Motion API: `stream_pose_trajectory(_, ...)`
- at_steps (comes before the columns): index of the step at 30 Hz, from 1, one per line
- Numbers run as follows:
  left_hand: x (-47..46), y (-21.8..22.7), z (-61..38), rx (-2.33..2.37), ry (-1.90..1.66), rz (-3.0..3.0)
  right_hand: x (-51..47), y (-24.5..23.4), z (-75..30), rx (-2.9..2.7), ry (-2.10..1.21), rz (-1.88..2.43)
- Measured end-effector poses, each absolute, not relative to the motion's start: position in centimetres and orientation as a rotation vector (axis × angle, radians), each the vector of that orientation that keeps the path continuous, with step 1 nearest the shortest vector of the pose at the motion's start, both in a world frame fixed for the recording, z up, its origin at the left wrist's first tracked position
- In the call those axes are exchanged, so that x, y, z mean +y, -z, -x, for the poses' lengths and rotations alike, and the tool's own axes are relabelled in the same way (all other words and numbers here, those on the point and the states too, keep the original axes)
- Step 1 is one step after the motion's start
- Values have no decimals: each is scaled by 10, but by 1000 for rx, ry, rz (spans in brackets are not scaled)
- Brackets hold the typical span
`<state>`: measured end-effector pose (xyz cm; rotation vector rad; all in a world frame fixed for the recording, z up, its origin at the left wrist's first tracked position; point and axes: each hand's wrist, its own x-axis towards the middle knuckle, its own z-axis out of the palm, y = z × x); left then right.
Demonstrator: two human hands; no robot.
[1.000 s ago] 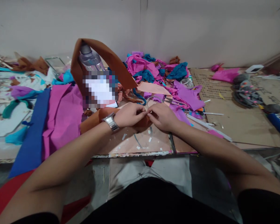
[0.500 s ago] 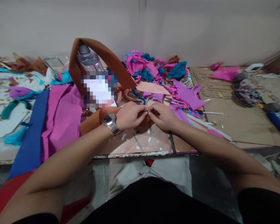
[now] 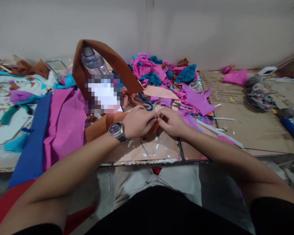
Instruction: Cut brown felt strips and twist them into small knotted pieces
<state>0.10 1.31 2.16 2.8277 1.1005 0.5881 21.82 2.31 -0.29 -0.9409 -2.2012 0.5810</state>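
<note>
A long brown crepe paper strip [image 3: 98, 126] loops over a clear bottle [image 3: 94, 63] and runs down beneath my left wrist. My left hand [image 3: 138, 122], with a metal watch [image 3: 116, 128] on its wrist, pinches the strip's edge. Against it, fingertips touching, my right hand [image 3: 172, 122] is closed on the same brown paper, part of which hangs in shadow below the fingers. Just behind the hands lie a pale ring [image 3: 161, 102], perhaps a tape roll, and the metal end of a tool [image 3: 176, 105]. The hands cover the pinched edge.
Pink paper [image 3: 66, 120] and a blue sheet [image 3: 35, 130] lie at the left. Crumpled pink and teal scraps [image 3: 152, 70] pile up at the back. A phone with a blurred screen [image 3: 104, 94] leans by the bottle. Cardboard [image 3: 225, 130] covers the right side, with white sticks [image 3: 219, 133] nearby.
My left hand has shifted slightly right and its wrist has rolled, so the watch face shows more. The right hand stays almost in place, still pinching the paper.
</note>
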Motion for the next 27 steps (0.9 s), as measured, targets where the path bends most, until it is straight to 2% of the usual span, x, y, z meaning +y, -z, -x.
stream_pose_trajectory(15, 19, -19, 5, 1137, -645, -2593, 26, 5, -221, -2181, -475, 911)
stream_pose_trajectory(27, 23, -17, 7, 1157, -674, -2638, 27, 7, -223, -2177, -423, 887)
